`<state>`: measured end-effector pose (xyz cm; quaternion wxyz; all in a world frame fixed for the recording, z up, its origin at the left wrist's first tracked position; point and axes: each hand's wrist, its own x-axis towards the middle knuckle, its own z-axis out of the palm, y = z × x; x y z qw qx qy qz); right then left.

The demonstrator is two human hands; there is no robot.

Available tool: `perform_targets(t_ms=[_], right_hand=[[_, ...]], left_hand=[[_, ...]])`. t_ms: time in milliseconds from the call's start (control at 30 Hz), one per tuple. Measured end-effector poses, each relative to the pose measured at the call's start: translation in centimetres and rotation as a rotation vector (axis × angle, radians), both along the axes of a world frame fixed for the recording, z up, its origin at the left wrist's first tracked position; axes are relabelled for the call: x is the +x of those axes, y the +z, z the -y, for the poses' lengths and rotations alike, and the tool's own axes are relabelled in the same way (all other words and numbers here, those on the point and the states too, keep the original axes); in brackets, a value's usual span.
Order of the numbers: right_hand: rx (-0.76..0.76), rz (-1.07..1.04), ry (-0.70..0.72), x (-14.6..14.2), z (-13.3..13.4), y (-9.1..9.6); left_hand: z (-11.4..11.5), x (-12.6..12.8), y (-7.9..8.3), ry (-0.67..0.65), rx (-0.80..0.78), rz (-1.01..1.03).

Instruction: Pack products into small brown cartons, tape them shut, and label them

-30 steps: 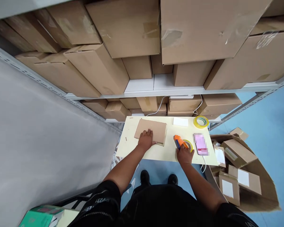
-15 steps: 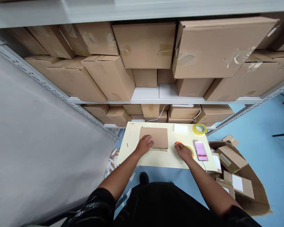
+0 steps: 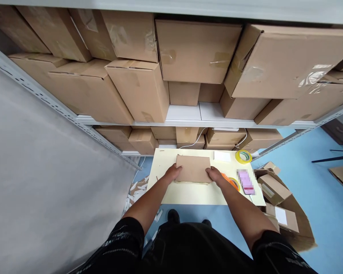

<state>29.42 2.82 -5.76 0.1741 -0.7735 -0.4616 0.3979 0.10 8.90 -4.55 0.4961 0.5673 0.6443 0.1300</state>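
A flat brown cardboard box (image 3: pixel 193 169) is at the middle of the pale yellow table (image 3: pixel 188 196). My left hand (image 3: pixel 173 172) grips its left edge, thumb on top. At the right edge my right hand (image 3: pixel 213 174) holds it the same way, its fingers partly hidden under the side. Just beside my right wrist lies an orange tape dispenser (image 3: pixel 228 179) with a yellow roll of tape (image 3: pixel 235 184) in it, partly covered by my forearm.
A second yellow tape roll (image 3: pixel 243 156), a white stack of labels (image 3: pixel 222 156) and a phone (image 3: pixel 246 182) lie on the table's right. Shelves of cardboard boxes (image 3: pixel 198 51) rise behind. A big open carton (image 3: pixel 301 224) with packed boxes stands at the right; paper scraps (image 3: pixel 134 194) lie on the left floor.
My right hand has let go of the orange tape dispenser and taken the box's right edge. My left hand has moved from the box's top to its left edge. The view has shifted slightly.
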Motion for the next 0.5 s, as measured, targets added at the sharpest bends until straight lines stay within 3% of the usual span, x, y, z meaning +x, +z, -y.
perform_targets(t_ms=[100,233,367,500], right_hand=[[-0.015,-0.054,-0.027,0.3,1.2,0.2],[0.084,-0.062,-0.031,0.3,3.9,0.1],[0.125,0.05,0.015,-0.1,6.3,-0.8],[0.071,0.123,0.054,-0.3,7.4,-1.3]], left_hand=[[1.3,-0.1,0.3,0.021,0.049,0.121],[3.7,-0.4,0.0,0.075,0.104,0.36],[6.1,-0.5,-1.0,0.071,0.091,0.308],[7.8,-0.5,-1.6,0.069,0.104,0.257]])
